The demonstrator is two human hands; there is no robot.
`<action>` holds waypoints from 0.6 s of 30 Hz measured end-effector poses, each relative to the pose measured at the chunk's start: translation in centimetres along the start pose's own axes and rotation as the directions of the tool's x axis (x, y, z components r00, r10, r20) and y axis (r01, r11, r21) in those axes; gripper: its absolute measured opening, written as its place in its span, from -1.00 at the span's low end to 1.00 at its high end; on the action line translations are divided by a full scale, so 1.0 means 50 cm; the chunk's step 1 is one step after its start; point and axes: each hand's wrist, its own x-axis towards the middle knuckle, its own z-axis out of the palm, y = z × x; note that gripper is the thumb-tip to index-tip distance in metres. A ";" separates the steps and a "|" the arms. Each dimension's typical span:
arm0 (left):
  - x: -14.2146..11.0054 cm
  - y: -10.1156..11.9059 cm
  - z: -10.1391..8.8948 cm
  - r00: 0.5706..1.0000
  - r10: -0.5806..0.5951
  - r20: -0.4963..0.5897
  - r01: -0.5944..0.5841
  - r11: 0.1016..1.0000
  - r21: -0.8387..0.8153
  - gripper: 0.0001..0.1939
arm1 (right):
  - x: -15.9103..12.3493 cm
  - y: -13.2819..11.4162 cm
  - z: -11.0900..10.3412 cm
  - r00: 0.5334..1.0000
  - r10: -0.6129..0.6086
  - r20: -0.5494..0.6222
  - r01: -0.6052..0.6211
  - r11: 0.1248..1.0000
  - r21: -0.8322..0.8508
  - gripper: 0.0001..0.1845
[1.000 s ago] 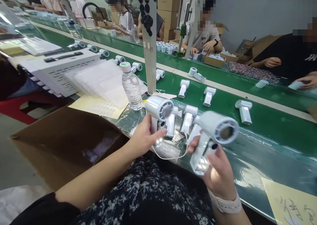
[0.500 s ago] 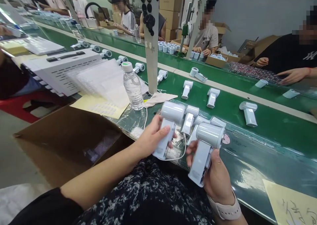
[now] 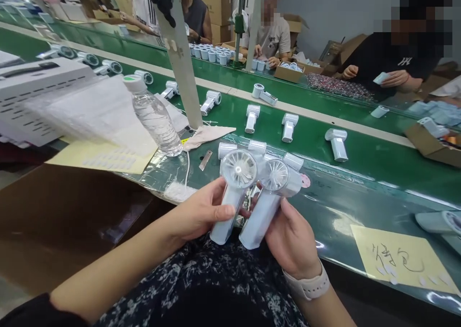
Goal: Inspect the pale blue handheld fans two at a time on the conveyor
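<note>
My left hand (image 3: 205, 207) is wrapped round the handle of a pale blue handheld fan (image 3: 227, 211), its round vaned end facing me. Beside it, my right hand (image 3: 293, 236) grips a second handheld fan (image 3: 260, 216), tilted slightly to the right with its vaned end also toward me. The two fans are close together, upright above my lap. Just behind them, several more fans (image 3: 293, 161) lie at the table edge, partly hidden by the held ones. A white watch strap (image 3: 308, 284) circles my right wrist.
A water bottle (image 3: 154, 118) stands left, near a metal post (image 3: 183, 63). Several fans (image 3: 337, 144) lie on the green conveyor belt (image 3: 309, 149). A yellow handwritten sheet (image 3: 403, 250) lies right; an open cardboard box (image 3: 72, 221) sits below left. Co-workers (image 3: 272, 34) sit opposite.
Both fans have been turned so their vaned ends face me, and brought closer together. The view has swung right, showing another fan at the right edge.
</note>
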 end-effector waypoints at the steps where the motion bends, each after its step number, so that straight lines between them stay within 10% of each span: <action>1: 0.006 -0.005 0.000 1.000 -0.015 0.006 0.015 1.000 -0.003 -0.43 | 0.001 -0.001 0.002 1.000 0.024 0.018 -0.024 1.000 0.019 -0.72; 18: -0.010 0.004 -0.014 0.996 -0.029 0.082 0.030 1.000 -0.006 -0.52 | 0.006 -0.026 0.008 0.997 -0.054 0.058 0.053 0.998 0.018 -0.69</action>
